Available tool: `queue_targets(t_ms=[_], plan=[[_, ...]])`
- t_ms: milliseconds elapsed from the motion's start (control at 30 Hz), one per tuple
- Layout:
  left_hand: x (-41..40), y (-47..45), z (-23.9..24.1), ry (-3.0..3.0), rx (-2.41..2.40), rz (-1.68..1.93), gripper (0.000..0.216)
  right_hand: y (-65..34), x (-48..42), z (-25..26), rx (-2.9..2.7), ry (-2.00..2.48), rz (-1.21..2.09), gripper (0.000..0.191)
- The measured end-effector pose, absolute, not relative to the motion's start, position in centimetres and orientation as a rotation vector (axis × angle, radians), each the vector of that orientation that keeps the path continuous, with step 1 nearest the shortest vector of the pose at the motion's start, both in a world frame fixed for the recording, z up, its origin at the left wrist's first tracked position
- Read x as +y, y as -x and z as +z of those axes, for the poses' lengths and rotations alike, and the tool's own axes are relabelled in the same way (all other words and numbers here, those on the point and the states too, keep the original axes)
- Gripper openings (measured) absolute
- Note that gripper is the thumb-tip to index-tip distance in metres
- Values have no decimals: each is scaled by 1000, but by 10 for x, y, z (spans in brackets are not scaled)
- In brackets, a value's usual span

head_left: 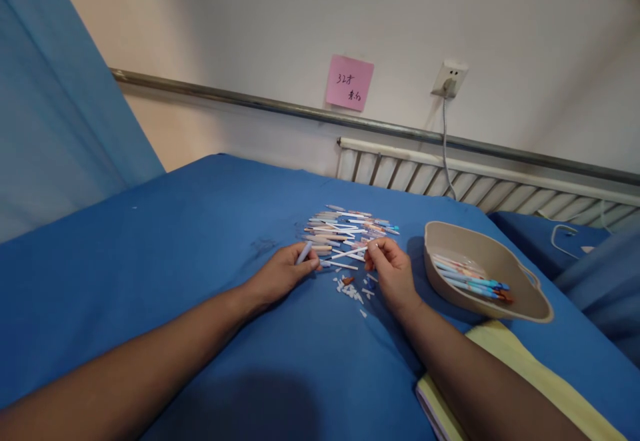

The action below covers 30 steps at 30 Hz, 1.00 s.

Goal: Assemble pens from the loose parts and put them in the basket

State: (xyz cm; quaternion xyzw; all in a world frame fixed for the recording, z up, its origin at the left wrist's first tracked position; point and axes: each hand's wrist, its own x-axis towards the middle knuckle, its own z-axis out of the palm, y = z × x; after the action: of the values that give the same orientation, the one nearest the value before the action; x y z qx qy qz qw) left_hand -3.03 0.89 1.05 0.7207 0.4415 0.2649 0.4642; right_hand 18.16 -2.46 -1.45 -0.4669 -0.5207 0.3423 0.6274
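View from the head, looking down at a blue cloth-covered worktop [200,228]. The person's left hand [280,274] lies on the cloth, its fingers closed around a short pale lilac plastic pen barrel [304,252] that points up and away. The right hand [393,274] pinches the near end of a thin white plastic refill stick [350,253] between thumb and forefinger; the stick slants left, toward the barrel.

Just beyond both hands lies a loose heap of pastel pen barrels and white sticks [345,228]. Between the wrists is a scatter of tiny white plastic bits [353,289]. To the right stands a beige oval plastic tray [440,274] holding blue-tipped finished pens [473,281].

Likely risks: the stick is held only at its end, so it could slip or bend if it meets the barrel off-centre. Either wrist, shifting on the cloth, could sweep the tiny bits away or into folds. The round barrels in the heap could roll if nudged.
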Motion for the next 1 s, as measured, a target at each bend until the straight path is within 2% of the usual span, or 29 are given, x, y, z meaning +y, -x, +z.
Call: queue_targets(t_ms=[633, 1000], plan=[[5, 29, 15, -1618, 1092, 610, 20, -180, -26, -13, -1222, 1117, 793, 24], [11, 33, 12, -1676, 1131, 692, 24, -175, -26, -16, -1371, 1138, 949, 25]])
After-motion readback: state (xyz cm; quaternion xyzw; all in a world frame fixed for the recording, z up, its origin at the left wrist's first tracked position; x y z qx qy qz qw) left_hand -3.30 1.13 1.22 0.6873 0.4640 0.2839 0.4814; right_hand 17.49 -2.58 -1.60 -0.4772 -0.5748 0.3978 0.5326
